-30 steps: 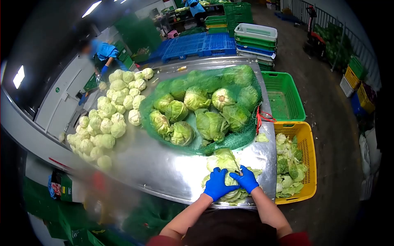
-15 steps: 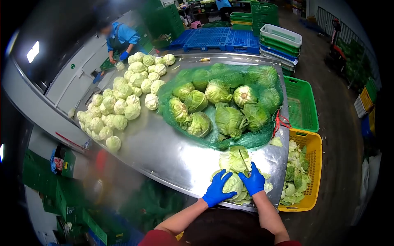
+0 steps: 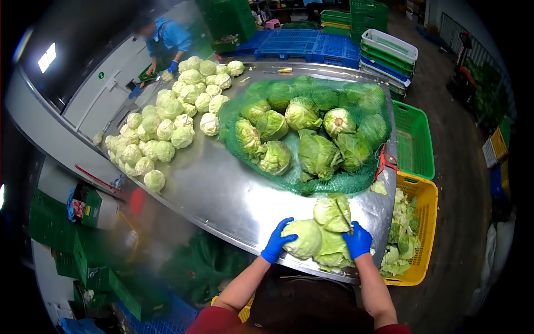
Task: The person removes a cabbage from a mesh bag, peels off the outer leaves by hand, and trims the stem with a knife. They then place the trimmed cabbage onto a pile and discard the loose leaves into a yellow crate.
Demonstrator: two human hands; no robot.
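Trimmed cabbage (image 3: 303,238) now drawn leftward off the loose leaves (image 3: 332,253) by the left hand (image 3: 276,240), hands spread apart where before they met, right hand (image 3: 357,240) with knife (image 3: 343,214) shifted rightward

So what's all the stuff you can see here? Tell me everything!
peeled cabbage: one, pale green, at the table's near edge
leafy cabbage: one, green, just behind it
loose leaves: a pile, green, under both
net sack: one, green, full of cabbages, mid-table
cabbage heap: many, pale, far left of the table
table: one, shiny metal
yellow crate: one, holding leaves, right of the table
green crate: one, behind the yellow one
stacked crates: several, white, green, blue, far right
co-worker: one, blue top, far end
knife: one, dark blade, in the right hand
left hand: blue glove, on the peeled cabbage
right hand: blue glove, gripping the knife
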